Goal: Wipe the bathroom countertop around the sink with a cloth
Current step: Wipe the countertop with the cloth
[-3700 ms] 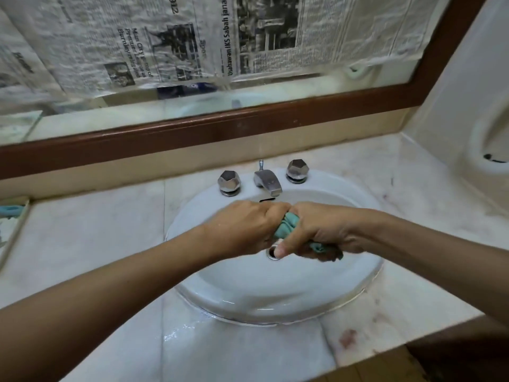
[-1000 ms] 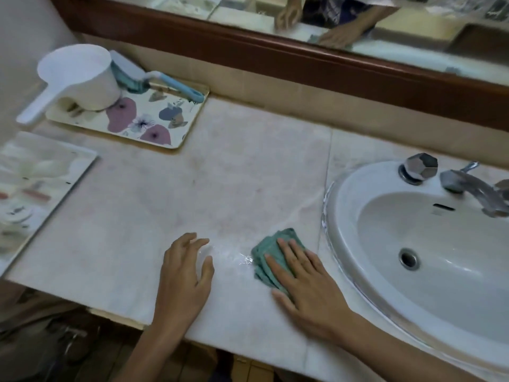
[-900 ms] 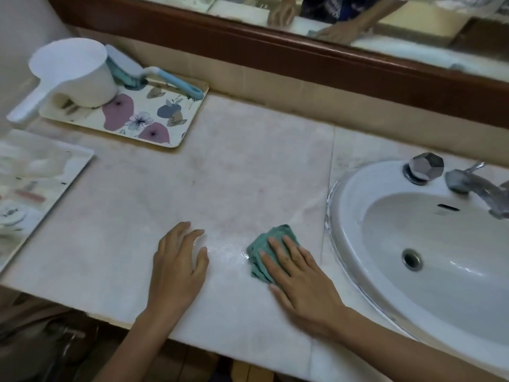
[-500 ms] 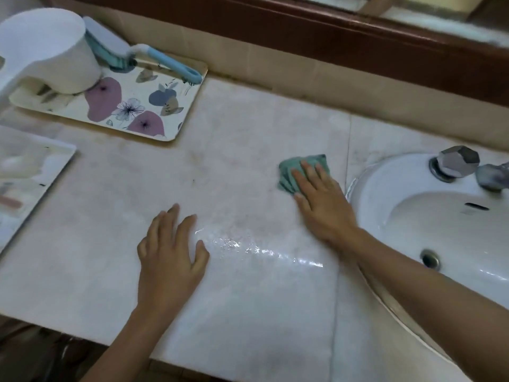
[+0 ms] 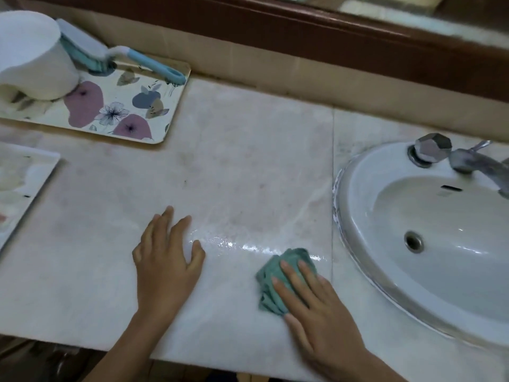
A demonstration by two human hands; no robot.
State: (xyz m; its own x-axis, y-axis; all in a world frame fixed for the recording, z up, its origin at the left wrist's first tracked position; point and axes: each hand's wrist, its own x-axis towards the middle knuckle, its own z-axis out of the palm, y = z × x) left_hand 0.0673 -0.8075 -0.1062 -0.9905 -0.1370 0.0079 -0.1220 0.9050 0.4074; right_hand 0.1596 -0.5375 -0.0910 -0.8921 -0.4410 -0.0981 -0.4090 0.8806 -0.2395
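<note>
cloth [image 5: 293, 256] pressed under flat right hand [image 5: 322, 321] beside sink [image 5: 347, 194]; left hand [image 5: 165, 268] flat, fingers spread, on counter [image 5: 248, 161]. tray [image 5: 115, 92] holds scoop [image 5: 33, 56], brush [image 5: 91, 55].

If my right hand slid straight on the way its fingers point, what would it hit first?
Only bare countertop, then probably the floral tray, near its right edge; the angle is uncertain.

A white dipper [image 5: 33, 56] and blue-handled brush [image 5: 143, 62] rest on a floral tray [image 5: 121, 92].
</note>
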